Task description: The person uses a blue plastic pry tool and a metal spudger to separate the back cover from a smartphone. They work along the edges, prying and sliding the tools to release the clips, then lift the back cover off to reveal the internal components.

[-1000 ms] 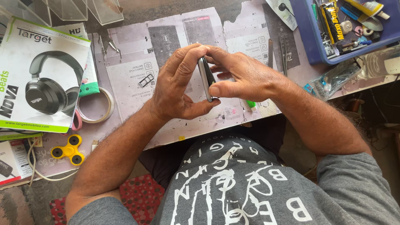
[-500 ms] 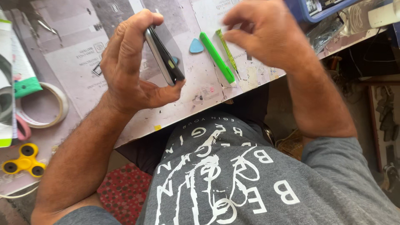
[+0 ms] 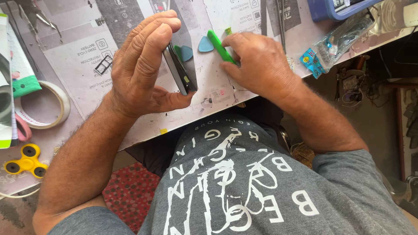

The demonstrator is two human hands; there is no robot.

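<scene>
My left hand [image 3: 141, 65] grips a dark smartphone [image 3: 180, 65] on edge, above the paper-covered workbench [image 3: 78, 65]; a thin blue-green pick is wedged in the phone's seam. My right hand [image 3: 257, 61] rests on the bench to the right of the phone, fingertips on a green plastic pry tool [image 3: 220, 45]. A light blue triangular pick [image 3: 205, 44] lies on the paper just left of that tool. Whether the right hand's fingers close around the tool is not clear.
A roll of tape [image 3: 41, 106] and a yellow fidget spinner [image 3: 27, 161] lie at the left. Metal tweezers [image 3: 278, 17] and a blue tray [image 3: 339, 8] are at the top right, with a small plastic bag [image 3: 335, 41] near the bench edge.
Both hands held the phone together a second ago. My right hand let go, moved right and came down onto the green pry tool. The left hand keeps the phone.
</scene>
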